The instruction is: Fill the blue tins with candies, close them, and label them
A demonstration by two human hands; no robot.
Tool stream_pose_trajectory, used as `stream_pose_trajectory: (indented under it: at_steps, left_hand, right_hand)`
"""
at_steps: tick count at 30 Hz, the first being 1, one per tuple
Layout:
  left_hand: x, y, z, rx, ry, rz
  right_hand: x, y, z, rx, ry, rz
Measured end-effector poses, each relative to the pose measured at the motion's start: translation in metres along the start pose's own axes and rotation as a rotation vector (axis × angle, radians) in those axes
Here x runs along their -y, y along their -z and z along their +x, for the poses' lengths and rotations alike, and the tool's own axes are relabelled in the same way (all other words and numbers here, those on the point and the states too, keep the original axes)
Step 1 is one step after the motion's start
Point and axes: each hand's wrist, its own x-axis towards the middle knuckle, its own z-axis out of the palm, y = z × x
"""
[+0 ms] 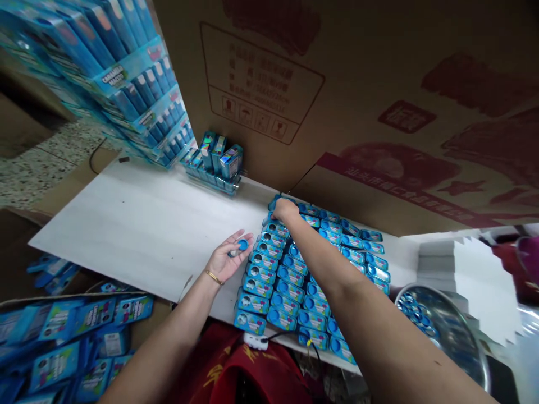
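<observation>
My left hand (223,259) is turned palm up over the white table, fingers loosely curled round a few small round blue pieces (243,245). My right hand (286,209) reaches across to the far left corner of the rows of blue candy boxes (263,261). Its fingers are pressed together and point down at a box there; whatever they pinch is hidden. Most boxes in the left column show a dark or silvery round hole, while many in the other columns have a blue round piece (284,303) in that spot. My right forearm covers part of the rows.
A steel bowl (446,303) with round pieces stands at the right by stacked white card (480,286). A large cardboard carton (261,73) rises behind the rows. Filled display trays (126,84) are stacked at the back left, beside a smaller clear tray (214,182). More blue boxes (59,365) lie lower left.
</observation>
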Motion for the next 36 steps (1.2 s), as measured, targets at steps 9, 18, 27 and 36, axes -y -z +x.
stream_pose_trajectory:
  at_steps: [9, 18, 27, 36]
  left_hand:
    - [0.013, -0.002, 0.007, -0.026, 0.01, -0.005]
    - [0.018, 0.004, -0.004, -0.113, 0.011, 0.077]
    - [0.01, 0.006, -0.009, -0.097, 0.051, -0.002]
    - [0.016, 0.005, -0.005, -0.107, 0.078, -0.097]
  right_hand:
    - [0.014, -0.043, -0.104, -0.044, 0.631, 0.389]
    - [-0.023, -0.036, -0.082, -0.082, 0.086, 0.389]
    - [0.007, -0.015, -0.031, 0.074, -0.102, -0.108]
    - [0.019, -0.041, -0.109, -0.098, 0.422, 0.152]
